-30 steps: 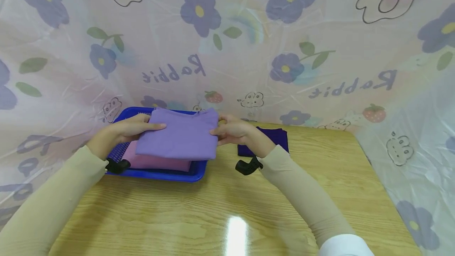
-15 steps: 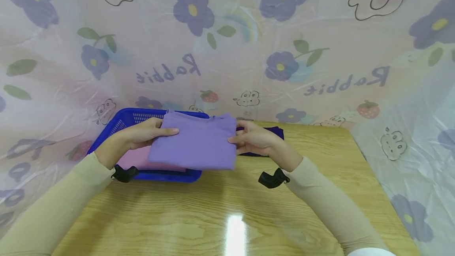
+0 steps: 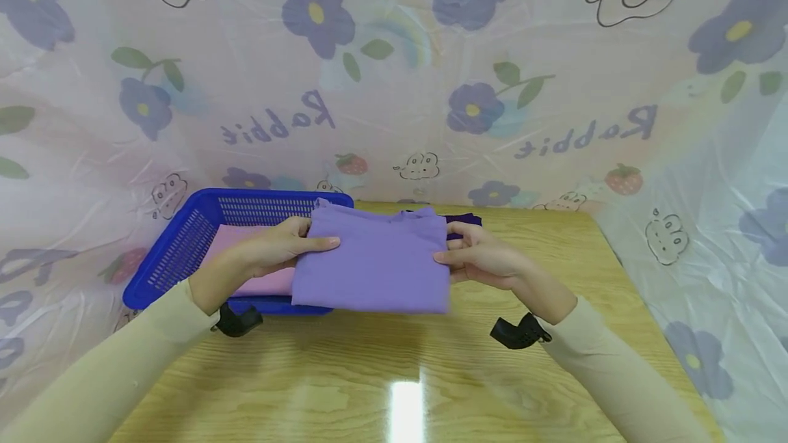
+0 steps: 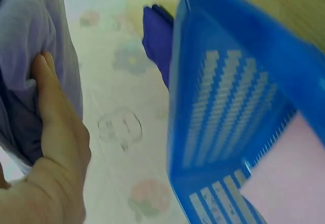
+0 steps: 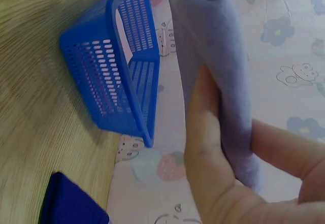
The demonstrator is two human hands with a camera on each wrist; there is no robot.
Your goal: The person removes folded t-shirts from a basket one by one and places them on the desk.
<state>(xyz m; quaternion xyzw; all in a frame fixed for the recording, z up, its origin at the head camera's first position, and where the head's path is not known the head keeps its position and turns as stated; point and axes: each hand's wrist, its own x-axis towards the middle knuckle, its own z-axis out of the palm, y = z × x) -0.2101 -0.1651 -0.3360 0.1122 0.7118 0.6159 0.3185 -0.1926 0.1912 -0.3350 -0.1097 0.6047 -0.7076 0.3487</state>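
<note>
Both hands hold a folded lavender shirt point(image 3: 375, 265) up in the air, at the right end of a blue plastic basket point(image 3: 166, 251). My left hand point(image 3: 277, 246) grips its left edge, thumb on the front face. At the opposite edge my right hand point(image 3: 486, 255) pinches the folded layers between thumb and fingers, as the right wrist view also shows on the lavender cloth point(image 5: 223, 56). Inside the basket lies a folded pink cloth point(image 3: 265, 284), partly covered by the left hand and the shirt.
Behind the shirt, a folded dark purple cloth point(image 3: 464, 219) lies on the wooden table point(image 3: 542, 292) near its back edge. A printed sheet point(image 3: 382, 115) with flowers and rabbits hangs behind and along the sides. Black wrist camera mounts point(image 3: 520, 331) sit under the sleeves.
Both hands have carried the lavender shirt rightward and toward me, off from over the basket. More of the basket and the pink cloth shows now, and less of the dark purple cloth.
</note>
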